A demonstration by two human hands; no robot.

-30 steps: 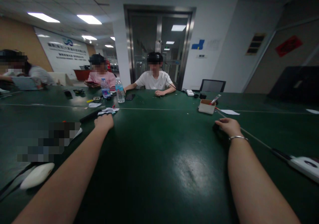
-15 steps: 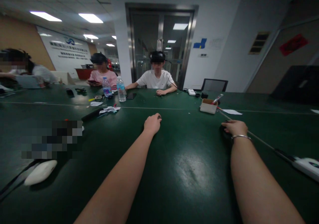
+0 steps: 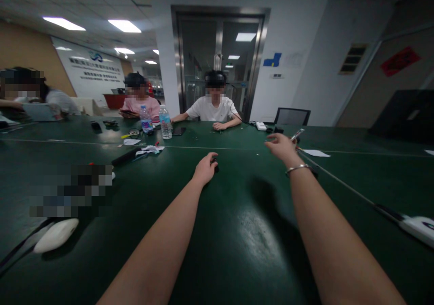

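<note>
Over the dark green table (image 3: pixel 237 259), my left hand (image 3: pixel 204 169) rests low with bent fingers round a small dark object (image 3: pixel 214 161), too small and dim to name. My right hand (image 3: pixel 283 149), with a silver bangle (image 3: pixel 298 168) on its wrist, is raised above the tabletop. Its thumb and index finger stand apart, and I see nothing between them. Behind this hand, a pen-like stick (image 3: pixel 297 135) pokes up; the small box seen earlier is mostly hidden. A dark thing shows partly beside the right wrist.
A thin cord (image 3: pixel 349 189) runs right to a white device (image 3: pixel 418 227). At left lie a white rounded object (image 3: pixel 57 235) with a strap, a black rod (image 3: pixel 126 157) and crumpled paper (image 3: pixel 150 149). Water bottles (image 3: pixel 165 123) stand farther back. A person (image 3: pixel 213 108) sits opposite.
My right hand has lifted off the table beside the cord and moved left and away from me, in front of the box. My left hand shifted slightly left, its index finger more raised.
</note>
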